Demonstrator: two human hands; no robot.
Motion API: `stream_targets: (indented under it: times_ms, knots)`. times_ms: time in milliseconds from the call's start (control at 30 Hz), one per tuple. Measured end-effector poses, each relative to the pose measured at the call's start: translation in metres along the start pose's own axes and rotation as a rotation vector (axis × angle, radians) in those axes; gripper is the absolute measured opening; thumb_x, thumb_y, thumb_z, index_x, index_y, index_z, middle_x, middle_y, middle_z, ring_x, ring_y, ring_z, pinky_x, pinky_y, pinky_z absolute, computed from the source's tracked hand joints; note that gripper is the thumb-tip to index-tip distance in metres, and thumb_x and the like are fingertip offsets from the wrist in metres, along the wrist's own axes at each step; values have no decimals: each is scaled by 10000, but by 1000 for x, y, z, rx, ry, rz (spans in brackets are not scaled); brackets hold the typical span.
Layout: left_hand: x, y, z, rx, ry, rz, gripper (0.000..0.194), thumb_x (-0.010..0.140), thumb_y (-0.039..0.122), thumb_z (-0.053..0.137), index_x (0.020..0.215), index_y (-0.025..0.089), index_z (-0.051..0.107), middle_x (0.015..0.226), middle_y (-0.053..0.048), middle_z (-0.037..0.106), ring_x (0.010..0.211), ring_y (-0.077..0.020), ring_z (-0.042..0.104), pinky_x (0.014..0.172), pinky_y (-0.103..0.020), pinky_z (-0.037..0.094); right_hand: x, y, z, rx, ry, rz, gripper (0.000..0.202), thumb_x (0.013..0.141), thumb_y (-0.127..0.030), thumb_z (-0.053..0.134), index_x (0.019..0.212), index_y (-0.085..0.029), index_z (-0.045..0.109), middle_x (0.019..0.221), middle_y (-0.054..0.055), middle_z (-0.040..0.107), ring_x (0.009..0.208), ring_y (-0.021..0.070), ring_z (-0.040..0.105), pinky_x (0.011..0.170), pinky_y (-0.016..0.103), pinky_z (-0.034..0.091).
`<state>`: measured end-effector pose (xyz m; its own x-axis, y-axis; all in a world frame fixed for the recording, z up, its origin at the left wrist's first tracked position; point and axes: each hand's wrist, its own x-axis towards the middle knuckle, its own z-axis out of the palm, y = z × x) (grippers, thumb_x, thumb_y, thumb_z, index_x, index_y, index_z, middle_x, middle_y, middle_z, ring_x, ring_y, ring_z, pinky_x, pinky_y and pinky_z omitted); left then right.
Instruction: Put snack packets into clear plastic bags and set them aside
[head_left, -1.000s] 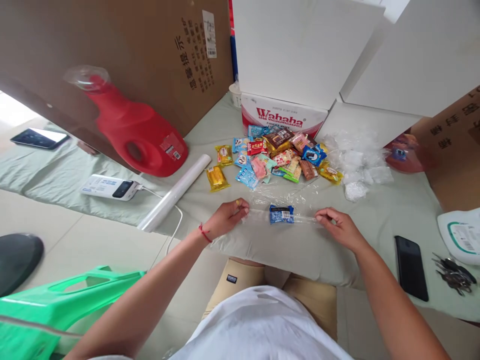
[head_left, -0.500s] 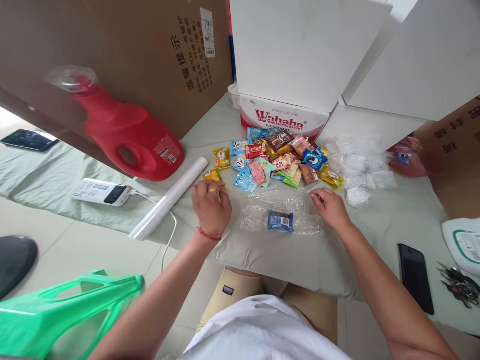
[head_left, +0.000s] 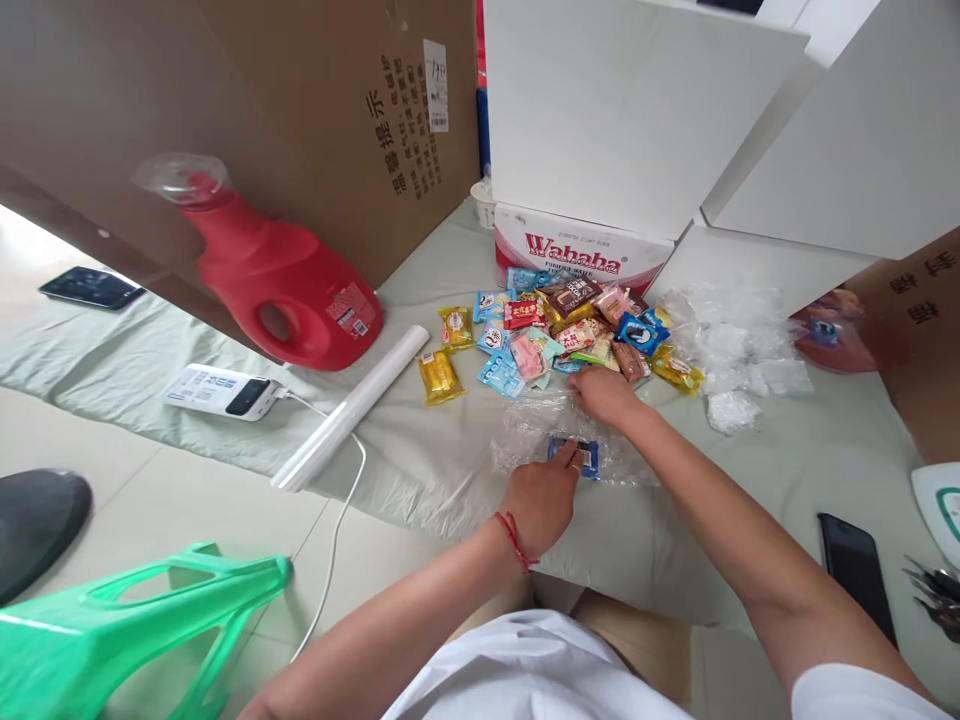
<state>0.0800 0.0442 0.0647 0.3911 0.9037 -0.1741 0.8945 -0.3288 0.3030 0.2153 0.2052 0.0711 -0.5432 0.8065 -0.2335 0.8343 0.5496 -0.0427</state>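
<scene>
A small blue packet [head_left: 589, 459] lies on a sheet of clear plastic film [head_left: 517, 432] near the front of the cloth-covered table. My left hand [head_left: 541, 500] reaches over from the left, a finger extended onto the packet's top. At the film's back edge, beside the snack pile [head_left: 574, 335], is my right hand [head_left: 604, 395], its fingers pinched together; what they hold is too small to make out. A yellow packet [head_left: 441, 377] lies apart on the left. Crumpled clear plastic bundles [head_left: 731, 345] are right of the pile.
A white roll [head_left: 352, 408], a power bank [head_left: 221, 391] with a cable and a red jug [head_left: 300, 290] stand or lie to the left. White boxes [head_left: 637, 110] rise behind the snacks. A phone [head_left: 857, 575] and keys [head_left: 934, 600] are at the right.
My left hand has moved right, from the yellow packet to the blue one. My right hand has shifted left and back toward the pile. The view has shifted slightly.
</scene>
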Motion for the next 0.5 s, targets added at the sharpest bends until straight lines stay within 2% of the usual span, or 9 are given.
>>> stream_targets:
  times_ms: [67,167,267,367,500]
  knots:
    - [-1,0,-1,10,5,7,580,895,77,485,1451,212,581,1555,-144,526,848,-270,777,621,-376,620,-8,2,-10,28,43,-80,142,937,-206,598,953,-184,737,979,126,708,1060,306,590,860,385,450]
    - [-3,3,-1,27,17,7,563,909,95,480,1456,196,572,1552,-164,524,819,-264,776,596,-357,605,-34,-1,-24,72,163,-233,125,945,-226,595,913,-199,713,968,105,671,1076,298,538,898,397,422]
    - [-5,4,1,3,43,-2,552,908,96,484,1447,180,574,1515,-196,553,770,-266,771,565,-355,579,-70,-14,-26,76,169,-263,203,996,-232,506,941,-188,696,940,99,637,900,240,560,764,342,432]
    - [-5,-3,5,-62,40,-4,505,912,92,476,1384,186,629,1373,-191,664,750,-266,765,583,-358,577,-105,-28,-7,161,127,-247,277,1006,-178,438,1098,-200,698,937,81,627,763,192,571,649,302,430]
    - [-3,-26,10,-317,79,109,499,888,74,470,1313,228,685,1305,-105,718,964,-254,758,811,-355,609,-128,-37,36,449,226,-245,463,997,-138,420,1413,-273,574,999,69,626,830,186,624,731,292,517]
